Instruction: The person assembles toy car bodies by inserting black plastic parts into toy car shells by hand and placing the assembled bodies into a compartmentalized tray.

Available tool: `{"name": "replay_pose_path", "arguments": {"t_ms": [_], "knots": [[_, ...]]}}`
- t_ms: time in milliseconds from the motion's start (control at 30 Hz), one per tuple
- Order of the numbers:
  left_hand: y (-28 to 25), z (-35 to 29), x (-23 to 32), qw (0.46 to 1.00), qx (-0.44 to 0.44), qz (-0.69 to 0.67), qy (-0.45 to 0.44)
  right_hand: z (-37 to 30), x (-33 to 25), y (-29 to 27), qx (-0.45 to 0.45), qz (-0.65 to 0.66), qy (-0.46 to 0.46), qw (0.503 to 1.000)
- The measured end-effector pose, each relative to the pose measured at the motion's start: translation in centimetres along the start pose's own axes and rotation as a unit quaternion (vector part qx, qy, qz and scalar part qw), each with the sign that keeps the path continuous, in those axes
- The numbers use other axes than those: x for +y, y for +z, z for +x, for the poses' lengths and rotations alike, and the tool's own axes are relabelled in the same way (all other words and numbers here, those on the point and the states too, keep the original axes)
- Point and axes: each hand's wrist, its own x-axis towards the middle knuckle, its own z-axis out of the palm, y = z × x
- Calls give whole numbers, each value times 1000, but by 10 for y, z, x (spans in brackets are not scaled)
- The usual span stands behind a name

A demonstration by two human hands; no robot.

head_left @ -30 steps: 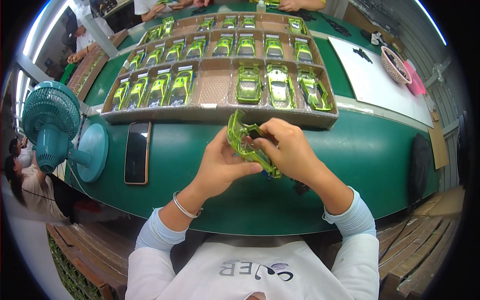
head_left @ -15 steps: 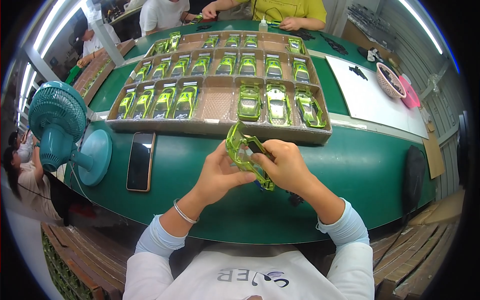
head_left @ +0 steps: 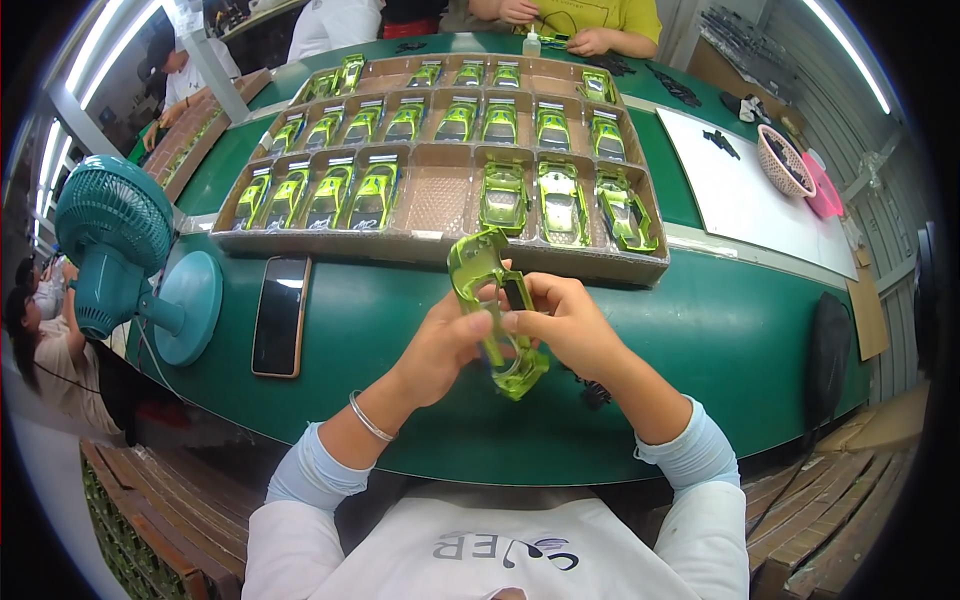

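Note:
Between my two hands, above the green table, I hold a translucent green toy car body (head_left: pixel 478 262), tilted with its far end up. My left hand (head_left: pixel 447 340) grips its left side, thumb across the opening. With thumb and fingers my right hand (head_left: pixel 562 318) pinches its right side, where a dark piece (head_left: pixel 517 292) sits along the edge. Just beyond stands a divided cardboard tray (head_left: pixel 340 247) with green car bodies in most compartments. In its front row one compartment (head_left: pixel 437 195) holds no car. Small black parts (head_left: pixel 592 392) lie by my right wrist, partly hidden.
A teal fan (head_left: pixel 112 235) and a phone (head_left: pixel 280 318) stand and lie at the left. To the right are a white board (head_left: pixel 745 215), a pink basket (head_left: pixel 785 162) and a black pouch (head_left: pixel 829 345). Across the table a person in yellow (head_left: pixel 620 25) works near a small bottle (head_left: pixel 532 43).
The car body has turned in my hands, showing more of its inner side and opening. My left thumb has shifted across it. Across the table, the person in white has moved.

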Motion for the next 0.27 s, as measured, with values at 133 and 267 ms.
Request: {"name": "replay_pose_path", "arguments": {"t_ms": [133, 267], "knots": [[-16, -2, -4, 994, -7, -67, -89, 0, -2, -9, -97, 187, 129, 969], [-12, -1, 1, 990, -14, -66, -120, -1, 0, -16, -149, 235, 190, 941]]}}
